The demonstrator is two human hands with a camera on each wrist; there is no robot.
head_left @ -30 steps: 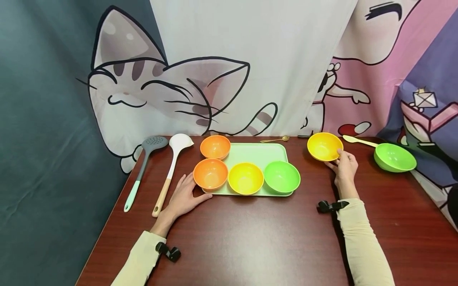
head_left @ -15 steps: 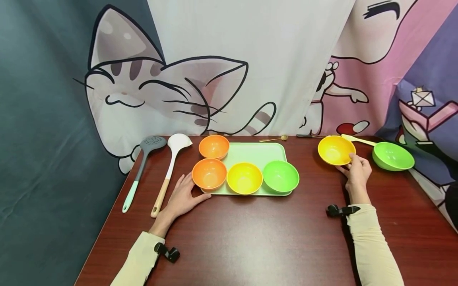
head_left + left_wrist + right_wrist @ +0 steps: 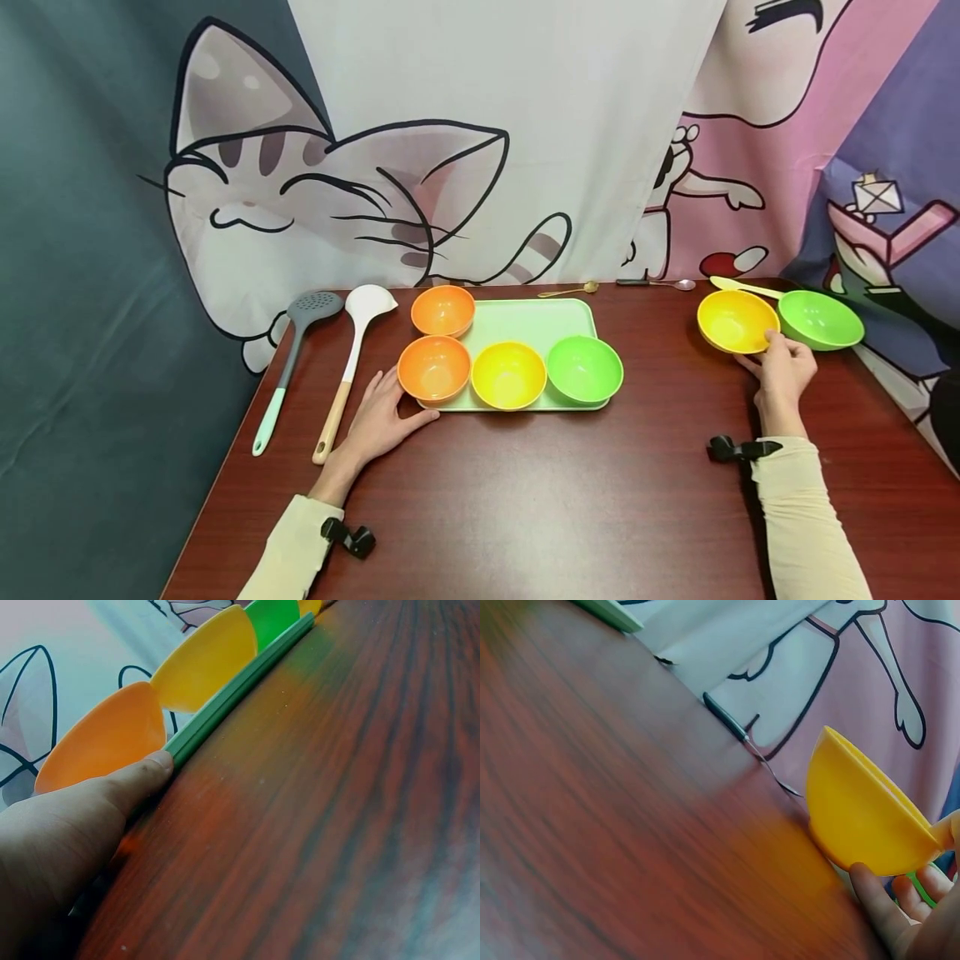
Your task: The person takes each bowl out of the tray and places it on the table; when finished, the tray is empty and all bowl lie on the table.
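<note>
**A light, level pinch on the yellow bowl [image 3: 738,322]**

Nearest, the left hand [image 3: 378,421] is lying with fingers spread, thumb touching the near-left edge of the tray [image 3: 532,317], fingers resting beside the front orange bowl [image 3: 433,369]. Light contact should be enough; pushing harder could jog that bowl.

Farther right, the right hand [image 3: 783,371] is pinching the yellow bowl's rim, thumb on top, other fingers reaching under the side. The bowl is looking roughly level, well apart from the tray and right beside a green bowl [image 3: 821,321]. Whether their rims are touching, or its base is meeting the table [image 3: 525,500], I cannot tell. Freeing the fingers underneath before letting go would probably avoid tipping.

Beyond, a spoon [image 3: 656,283] and a pale yellow utensil [image 3: 742,287] are lying near the back edge; the base is best kept off both.
</note>
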